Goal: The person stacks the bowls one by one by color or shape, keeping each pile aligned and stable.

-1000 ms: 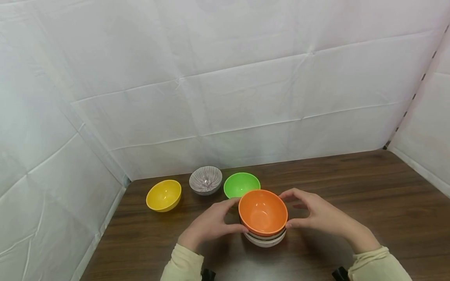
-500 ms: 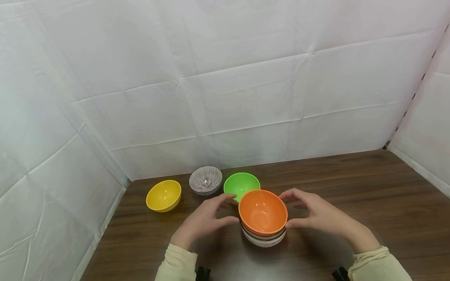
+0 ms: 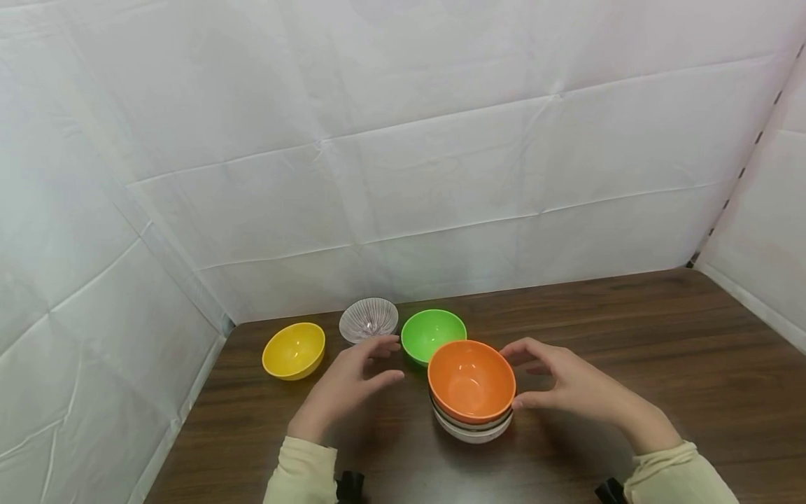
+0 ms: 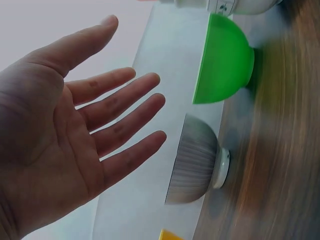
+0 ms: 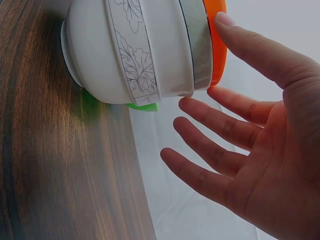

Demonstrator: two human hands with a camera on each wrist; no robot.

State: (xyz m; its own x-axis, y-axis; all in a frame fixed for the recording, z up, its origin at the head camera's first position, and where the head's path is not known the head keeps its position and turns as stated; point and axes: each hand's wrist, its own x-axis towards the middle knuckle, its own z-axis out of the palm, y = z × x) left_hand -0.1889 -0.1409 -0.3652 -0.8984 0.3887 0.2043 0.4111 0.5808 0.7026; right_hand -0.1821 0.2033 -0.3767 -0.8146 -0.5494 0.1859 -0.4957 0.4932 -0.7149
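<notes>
An orange bowl (image 3: 471, 381) tops a stack on the table, with pale bowls nested under it. The lowest, a white bowl (image 5: 95, 50), carries a grey leaf-pattern band. My right hand (image 3: 563, 385) is at the stack's right side; its thumb and index fingertips touch the orange bowl near the rim, the other fingers spread and nearly straight. My left hand (image 3: 343, 383) hovers left of the stack, fingers loosely extended and holding nothing. Its fingertips are in front of a grey striped bowl (image 3: 365, 315), near a green bowl (image 3: 431, 332). The striped bowl's lower part is hidden by that hand in the head view.
A yellow bowl (image 3: 294, 351) stands at the left of the brown wooden table (image 3: 630, 315). White sheeting (image 3: 441, 175) walls off the back and both sides. The green bowl stands just behind the stack.
My left hand has let go of the orange bowl and moved left and slightly back toward the striped bowl. My right hand and the stack have stayed in place.
</notes>
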